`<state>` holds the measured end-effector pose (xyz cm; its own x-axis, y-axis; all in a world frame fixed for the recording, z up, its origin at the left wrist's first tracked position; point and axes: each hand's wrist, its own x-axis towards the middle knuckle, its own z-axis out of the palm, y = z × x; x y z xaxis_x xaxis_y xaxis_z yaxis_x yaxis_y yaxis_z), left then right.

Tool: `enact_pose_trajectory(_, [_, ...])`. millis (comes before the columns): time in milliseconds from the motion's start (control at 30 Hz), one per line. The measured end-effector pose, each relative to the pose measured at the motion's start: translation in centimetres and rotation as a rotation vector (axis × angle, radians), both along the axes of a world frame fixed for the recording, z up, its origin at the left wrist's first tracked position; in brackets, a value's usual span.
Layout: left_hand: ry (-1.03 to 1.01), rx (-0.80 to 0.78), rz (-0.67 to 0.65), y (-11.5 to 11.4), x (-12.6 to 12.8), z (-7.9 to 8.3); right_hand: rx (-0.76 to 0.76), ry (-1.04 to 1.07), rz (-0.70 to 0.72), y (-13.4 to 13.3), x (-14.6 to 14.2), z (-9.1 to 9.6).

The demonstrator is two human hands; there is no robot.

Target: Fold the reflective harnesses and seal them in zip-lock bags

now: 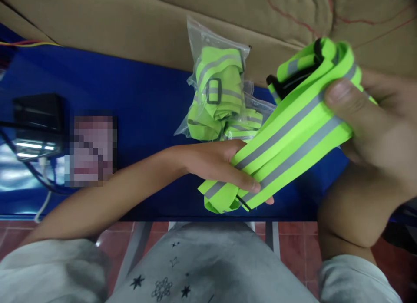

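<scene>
Neon yellow-green strap bundle with grey stripes (293,131), held in two hands over a glossy blue tabletop (146,99).

Looks like the folding/straightening step to me: left hand (215,162) pinches the near end, thumb on top and fingertips peeking out underneath, while the right hand (374,112), kinda blurry, grips the looped far end. I'd say the next move calls for keeping both grips snug and the flat layers lined up. The webbing seems soft and bendy, smooth grey bands running lengthwise, black bits tucked in the loops. Behind it sits a crinkly clear plastic bag (193,39) of similar neon stuff, with a black rectangular buckle (209,91) showing through.
</scene>
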<state>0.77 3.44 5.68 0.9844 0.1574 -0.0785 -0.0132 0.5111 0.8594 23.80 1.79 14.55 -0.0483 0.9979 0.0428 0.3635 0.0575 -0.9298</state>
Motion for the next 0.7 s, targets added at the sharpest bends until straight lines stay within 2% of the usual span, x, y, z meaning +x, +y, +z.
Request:
enact_pose_trajectory(67, [-0.018,-0.045,-0.013,-0.1,0.1,-0.2,-0.033,-0.005,0.072,1.2,0.3,-1.1])
enact_pose_trajectory(167, [0.014,-0.03,0.003,0.1,0.2,-0.2,-0.302,0.133,0.168,2.9,1.1,-2.6])
enact_pose_trajectory(233, [0.078,0.095,0.083,0.4,0.1,-0.1,-0.431,0.188,0.157,3.7,1.5,-3.4])
enact_pose_trajectory(333, [0.155,0.378,0.217,0.9,0.0,-0.3,-0.494,0.233,0.139,4.0,1.4,-3.9])
enact_pose_trajectory(400, [0.17,0.491,0.26,1.1,-0.1,-0.5,-0.502,0.273,0.155,3.8,0.9,-4.1])
enact_pose_trajectory(467, [0.163,0.529,0.266,1.3,-0.2,-0.7,-0.471,0.298,0.178,3.4,0.4,-4.1])
enact_pose_trajectory(600, [0.189,0.496,0.218,1.8,-0.7,0.0,-0.292,0.263,0.194,2.5,-0.5,-3.7])
enact_pose_trajectory(700, [0.241,0.447,0.256,2.1,-0.9,0.7,-0.168,0.232,0.168,1.6,-1.1,-3.2])
